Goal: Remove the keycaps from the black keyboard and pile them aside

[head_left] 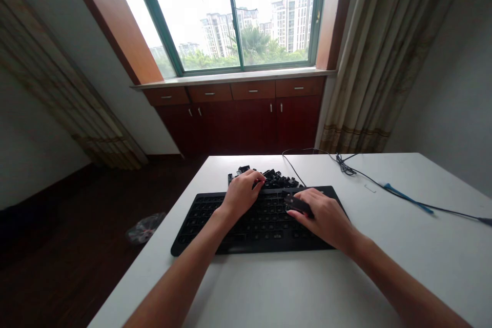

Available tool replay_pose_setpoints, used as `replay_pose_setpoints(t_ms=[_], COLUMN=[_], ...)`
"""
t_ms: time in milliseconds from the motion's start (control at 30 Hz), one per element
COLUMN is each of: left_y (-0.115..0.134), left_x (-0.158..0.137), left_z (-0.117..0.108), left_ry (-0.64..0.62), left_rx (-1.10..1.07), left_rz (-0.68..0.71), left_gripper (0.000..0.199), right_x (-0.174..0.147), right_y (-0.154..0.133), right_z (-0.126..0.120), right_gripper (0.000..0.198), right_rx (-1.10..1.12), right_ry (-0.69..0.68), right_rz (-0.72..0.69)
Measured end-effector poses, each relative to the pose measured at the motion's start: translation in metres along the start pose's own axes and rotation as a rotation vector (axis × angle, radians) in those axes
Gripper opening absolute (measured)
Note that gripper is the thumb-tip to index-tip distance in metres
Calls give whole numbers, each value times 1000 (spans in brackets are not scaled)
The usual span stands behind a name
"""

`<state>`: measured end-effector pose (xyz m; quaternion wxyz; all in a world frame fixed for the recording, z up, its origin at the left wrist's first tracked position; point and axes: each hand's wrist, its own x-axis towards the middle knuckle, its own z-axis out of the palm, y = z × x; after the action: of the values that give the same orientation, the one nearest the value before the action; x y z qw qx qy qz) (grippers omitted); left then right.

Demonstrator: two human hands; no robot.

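A black keyboard (265, 244) lies on the white table in front of me. Its keycaps appear to be off over much of it, leaving small sockets. My left hand (244, 189) hovers at its back edge, thumb and fingertips brought together; whatever they may pinch is too small to make out. Just behind the keyboard is a heap of loose black keycaps (279, 179), partly covered by that hand. My right hand (321, 212) is closed around a short black handheld tool (300, 205), whose tip points left over the keyboard's right half. The tool's exact kind is unclear.
A dark cable (346, 166) with a bundled loop runs across the table's back right. Near it lie a thin blue strip (408, 199) and a bent wire (369, 188). A clear plastic bag (145, 228) sits on the floor left of the table (300, 287).
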<state>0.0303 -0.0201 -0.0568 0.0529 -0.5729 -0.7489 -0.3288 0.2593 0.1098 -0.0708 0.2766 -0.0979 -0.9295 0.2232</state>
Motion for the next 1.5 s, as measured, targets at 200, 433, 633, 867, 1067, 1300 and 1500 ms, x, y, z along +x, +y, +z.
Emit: replay_pose_setpoints(t_ms=[200,433,633,867,1067,1300,1500], left_y=[16,28,16,-31,-25,10,26], left_x=[-4,-8,-6,-14,-17,-22,-26], left_z=[18,32,15,-13,-12,-10,-4], left_ry=[-113,-126,2,109,75,-112,-212], left_rx=[-36,-49,-16,119,166,113,131], left_rz=[216,222,106,-66,-36,216,383], left_gripper=[21,15,9,10,20,24,28], right_x=[-3,-1,26,65,60,2,-13], right_y=[-6,-1,13,9,23,76,67], right_z=[11,10,8,28,9,-34,-33], right_gripper=[22,14,8,12,23,31,34], right_rx=[-21,13,-117,-217,-246,-212,-16], right_ry=[-55,53,98,-9,30,43,89], right_rz=[-33,2,143,166,158,375,547])
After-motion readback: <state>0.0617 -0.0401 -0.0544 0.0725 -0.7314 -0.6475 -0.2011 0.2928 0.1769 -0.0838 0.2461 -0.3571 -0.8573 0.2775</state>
